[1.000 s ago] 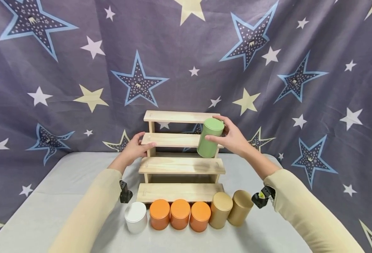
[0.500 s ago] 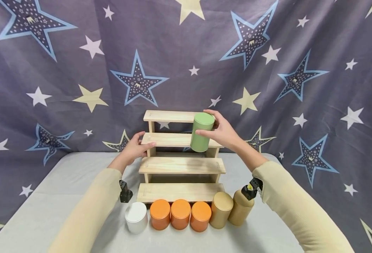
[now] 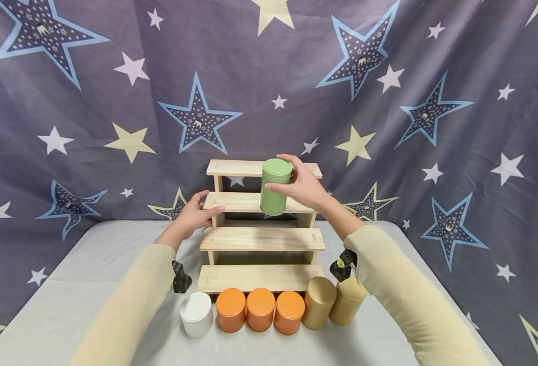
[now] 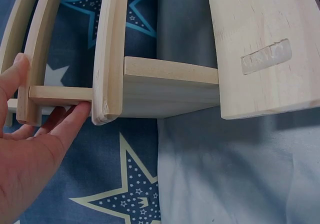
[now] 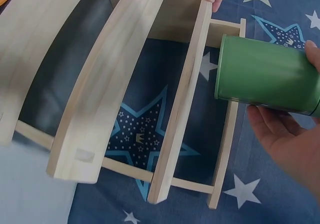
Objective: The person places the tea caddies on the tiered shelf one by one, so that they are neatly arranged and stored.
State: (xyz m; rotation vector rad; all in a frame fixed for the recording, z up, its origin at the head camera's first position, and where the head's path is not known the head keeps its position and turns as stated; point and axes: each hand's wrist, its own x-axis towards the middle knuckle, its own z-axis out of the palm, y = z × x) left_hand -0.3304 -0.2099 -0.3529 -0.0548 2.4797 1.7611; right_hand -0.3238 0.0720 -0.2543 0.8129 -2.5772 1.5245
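A tiered wooden display stand [image 3: 259, 239] rises in steps at the back of the table. My left hand [image 3: 190, 218] grips the left end of its second step from the top, thumb on the board and fingers beneath, as the left wrist view confirms with the hand [image 4: 35, 154] at the upright. In my right hand [image 3: 304, 185] is a green cylindrical tin [image 3: 273, 195], held roughly upright before the upper steps. In the right wrist view the tin [image 5: 265, 74] appears raised near the top boards; whether its base touches any board I cannot tell.
Along the stand's front stand a white tin [image 3: 197, 317], orange tins [image 3: 260, 312] and two gold tins [image 3: 319, 307], the rightmost partly behind the right wrist camera [image 3: 342, 267]. A star-patterned curtain [image 3: 269, 76] hangs behind the grey-covered table [image 3: 90, 295].
My right hand has carried the green tin leftward and slightly up, from the stand's right end to near the middle of the upper steps. The left hand has kept its grip.
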